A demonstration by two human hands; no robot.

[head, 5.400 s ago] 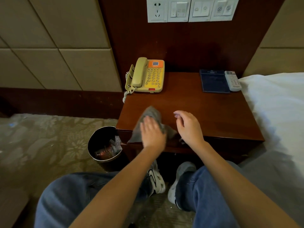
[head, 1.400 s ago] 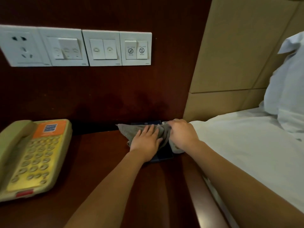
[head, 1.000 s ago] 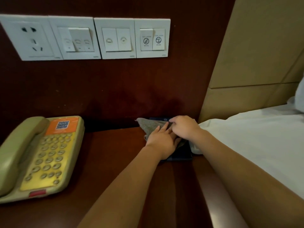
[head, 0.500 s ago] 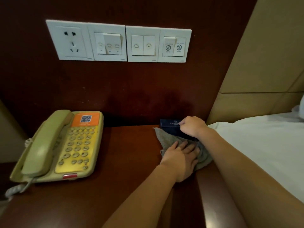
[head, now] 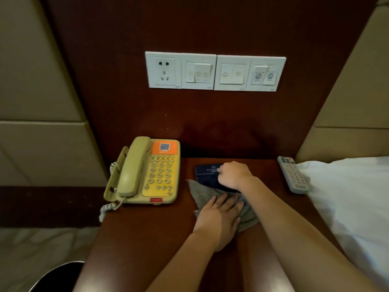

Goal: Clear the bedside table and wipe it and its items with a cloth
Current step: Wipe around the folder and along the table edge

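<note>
**Head view.** The left hand [head: 221, 216] is being pressed flat, fingers straight and slightly spread, onto a grey cloth [head: 200, 193], which is thereby being held against the top of the bedside table [head: 147, 239]. The cloth is lying crumpled under the palm. One corner is showing to the left of the fingers and a fold is showing to the right, against the right forearm.

A dark blue folder [head: 207, 175] is being gripped by the right hand [head: 233, 175], whose fingers are curled over the folder's right side. The fingertips are resting on the cover beside a line of pale print (too small to be read). The folder is lying just beyond the cloth and is being touched by it along the near edge. Whether the folder is lying flat or is being tilted cannot be told.

To the left, apart from the cloth, a beige telephone [head: 145, 171] is standing on the table. Its handset is resting in the cradle, an orange label is fixed above the yellow keypad, and the coiled cord is hanging over the table's left edge. At the right rear of the table a pale remote control [head: 292, 174] is lying lengthwise, just beside white bedding [head: 347, 197].

Above the table, a row of white switch plates [head: 214, 71] is mounted on dark wood panelling, with a socket at its left end. Beige padded wall panels [head: 31, 81] are flanking the wood. At lower left, the dark rim of a bin [head: 59, 275] is showing over patterned carpet [head: 42, 245].
</note>
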